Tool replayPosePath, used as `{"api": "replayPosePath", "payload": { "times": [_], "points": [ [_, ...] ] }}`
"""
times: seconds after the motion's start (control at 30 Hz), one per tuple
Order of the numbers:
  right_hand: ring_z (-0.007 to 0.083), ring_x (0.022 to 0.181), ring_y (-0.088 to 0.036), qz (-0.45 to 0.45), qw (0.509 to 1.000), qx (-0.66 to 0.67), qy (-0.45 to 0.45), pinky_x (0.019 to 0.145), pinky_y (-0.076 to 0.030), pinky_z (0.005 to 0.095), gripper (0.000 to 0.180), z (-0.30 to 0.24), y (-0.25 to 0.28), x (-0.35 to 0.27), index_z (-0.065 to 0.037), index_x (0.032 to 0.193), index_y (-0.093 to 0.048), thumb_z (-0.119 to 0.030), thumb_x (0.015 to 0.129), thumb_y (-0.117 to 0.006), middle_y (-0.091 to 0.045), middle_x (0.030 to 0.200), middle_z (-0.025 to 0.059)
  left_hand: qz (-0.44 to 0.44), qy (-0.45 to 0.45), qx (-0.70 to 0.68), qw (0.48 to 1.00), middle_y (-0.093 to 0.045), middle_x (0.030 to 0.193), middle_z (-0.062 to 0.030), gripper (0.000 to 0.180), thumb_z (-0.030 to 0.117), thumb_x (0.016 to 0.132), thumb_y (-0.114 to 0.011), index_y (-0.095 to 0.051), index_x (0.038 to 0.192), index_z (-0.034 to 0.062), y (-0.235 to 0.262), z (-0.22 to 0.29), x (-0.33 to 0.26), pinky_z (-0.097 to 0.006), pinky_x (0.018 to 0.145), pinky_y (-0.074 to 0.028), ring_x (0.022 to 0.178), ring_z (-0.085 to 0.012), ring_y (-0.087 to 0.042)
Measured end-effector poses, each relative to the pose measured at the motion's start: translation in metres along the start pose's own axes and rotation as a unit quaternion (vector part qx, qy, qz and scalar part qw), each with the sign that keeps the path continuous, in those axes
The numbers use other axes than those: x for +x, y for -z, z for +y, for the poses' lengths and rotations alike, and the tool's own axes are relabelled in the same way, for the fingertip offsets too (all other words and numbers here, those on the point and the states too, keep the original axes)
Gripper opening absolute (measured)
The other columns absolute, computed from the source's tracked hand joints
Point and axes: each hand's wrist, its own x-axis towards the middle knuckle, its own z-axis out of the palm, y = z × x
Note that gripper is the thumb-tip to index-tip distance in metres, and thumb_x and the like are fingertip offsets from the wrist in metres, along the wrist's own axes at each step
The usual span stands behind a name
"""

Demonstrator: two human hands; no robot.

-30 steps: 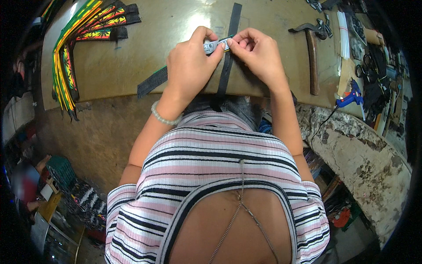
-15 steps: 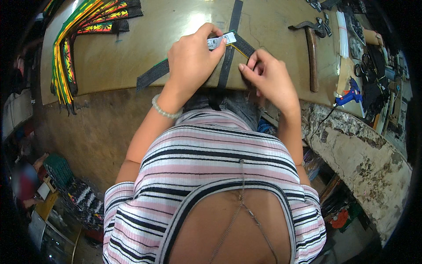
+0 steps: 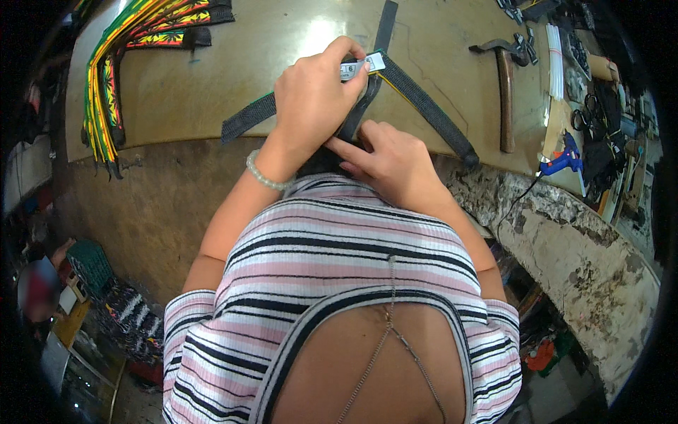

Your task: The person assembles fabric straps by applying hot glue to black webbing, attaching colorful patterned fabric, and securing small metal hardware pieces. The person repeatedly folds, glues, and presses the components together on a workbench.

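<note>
My left hand [image 3: 313, 95] pinches a short white-and-grey printed strip [image 3: 376, 63], like a piece of measuring tape, against a black woven strap [image 3: 427, 106] with green and yellow edges. That strap slants across the table on both sides of the hand, its right end at the near edge. A narrower plain black strap [image 3: 385, 27] runs from the far side toward me, passing by the pinched spot. At the near table edge, my right hand [image 3: 395, 159] is closed on this narrow strap, which bends there. Its fingertips are partly hidden.
On the left of the table [image 3: 247, 42] lies a fan of colourful patterned straps [image 3: 106, 71]. A hammer [image 3: 506, 99] rests at the right, near several small black pieces. Beyond it are white sticks [image 3: 554, 63], scissors [image 3: 585, 119] and a blue glue gun [image 3: 563, 157] with a cord.
My right hand has let go of the woven strap's right part, which now lies along the table. It has moved left and nearer, onto the narrow black strap, bending it.
</note>
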Motion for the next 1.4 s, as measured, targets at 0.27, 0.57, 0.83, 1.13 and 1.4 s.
{"api": "replayPosePath", "payload": {
  "times": [0.27,0.57,0.83,1.13,1.4],
  "points": [
    [0.0196,0.077,-0.061,0.171,0.977,0.122,-0.031,0.063,-0.052,0.0305,0.048,0.030,-0.003,0.004,-0.015,0.113,-0.070,0.006,0.070,-0.064,-0.054,0.101,0.0084,0.026,-0.024,-0.009,0.999,-0.066,0.064,-0.0123,0.019,0.036,0.088,-0.071,-0.070,0.095,0.0191,-0.003,-0.001,-0.003,-0.042,0.053,-0.048,0.058,-0.0330,-0.065],
    [0.0115,0.071,-0.069,0.150,0.952,0.226,-0.140,0.062,-0.057,0.0240,0.015,0.091,0.032,0.051,0.003,0.097,-0.069,-0.009,0.089,-0.073,-0.067,0.090,0.0048,0.024,-0.043,0.000,0.999,-0.065,0.066,-0.0124,0.017,0.037,0.087,-0.070,-0.072,0.095,0.0212,-0.003,-0.003,-0.003,-0.041,0.055,-0.048,0.062,-0.0339,-0.065],
    [0.0094,0.063,-0.065,0.081,0.918,0.351,-0.164,0.054,-0.055,0.0226,0.016,0.114,0.025,0.073,0.001,0.097,-0.072,-0.012,0.088,-0.074,-0.066,0.092,0.0034,0.027,-0.035,0.013,0.999,-0.066,0.067,-0.0123,0.015,0.035,0.086,-0.070,-0.073,0.092,0.0215,-0.003,-0.003,-0.003,-0.041,0.052,-0.048,0.060,-0.0330,-0.064],
    [0.0084,0.059,-0.063,0.126,0.942,0.286,-0.124,0.047,-0.048,0.0235,0.020,0.108,0.020,0.075,-0.001,0.098,-0.073,-0.016,0.086,-0.077,-0.064,0.086,0.0045,0.050,-0.061,0.062,0.995,-0.067,0.069,-0.0095,0.018,0.037,0.086,-0.070,-0.072,0.096,0.0224,-0.010,0.001,-0.006,-0.039,0.051,-0.048,0.059,-0.0290,-0.066],
    [0.0165,0.085,-0.066,-0.031,0.892,0.281,-0.353,0.066,-0.053,0.0272,0.026,0.137,0.040,0.099,-0.002,0.111,-0.068,-0.019,0.091,-0.070,-0.066,0.103,0.0148,0.061,-0.195,0.214,0.955,-0.060,0.068,-0.0030,0.044,0.035,0.087,-0.069,-0.062,0.131,0.0335,-0.016,-0.004,-0.012,-0.037,0.047,-0.047,0.057,-0.0240,-0.063]
  ]
}}
